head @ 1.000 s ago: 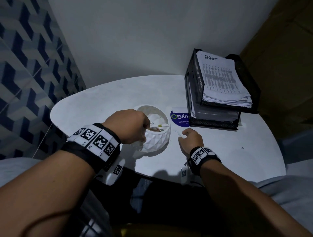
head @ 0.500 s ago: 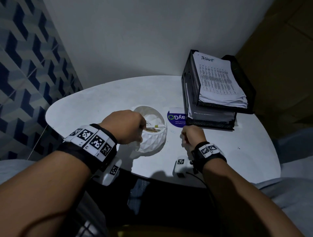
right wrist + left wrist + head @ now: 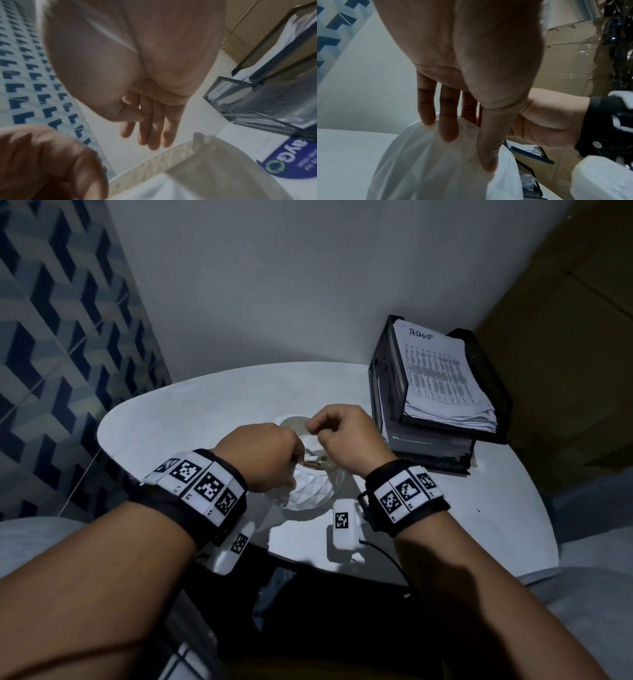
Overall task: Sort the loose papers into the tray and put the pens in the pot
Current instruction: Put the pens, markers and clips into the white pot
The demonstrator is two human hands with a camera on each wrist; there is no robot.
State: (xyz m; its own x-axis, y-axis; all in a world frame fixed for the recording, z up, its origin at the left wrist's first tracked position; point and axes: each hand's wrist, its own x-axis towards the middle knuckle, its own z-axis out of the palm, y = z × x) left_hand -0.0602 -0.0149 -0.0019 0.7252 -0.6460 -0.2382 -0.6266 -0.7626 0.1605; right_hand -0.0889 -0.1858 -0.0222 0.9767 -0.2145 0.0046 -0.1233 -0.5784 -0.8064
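Observation:
A white faceted pot (image 3: pixel 308 494) stands on the round white table (image 3: pixel 205 412). My left hand (image 3: pixel 270 453) grips its near-left rim, with the thumb on the outer wall (image 3: pixel 488 148) and the fingers over the edge. Pens (image 3: pixel 315 463) lie inside the pot. My right hand (image 3: pixel 313 429) hovers just above the pot's mouth, fingers curled and thumb pressed to forefinger, pinching a thin pale pen that is almost wholly hidden. The black mesh tray (image 3: pixel 387 392) at the right holds a stack of papers (image 3: pixel 438 378).
A blue round sticker (image 3: pixel 288 162) lies on the table between pot and tray. Blue patterned tiles (image 3: pixel 51 337) line the left wall, and a cardboard box (image 3: pixel 565 337) stands at the right. The table's near edge is close under my wrists.
My right hand closed on a pen lying on the table beside the pot, then rose and moved left over the pot's mouth. My left hand has stayed on the pot.

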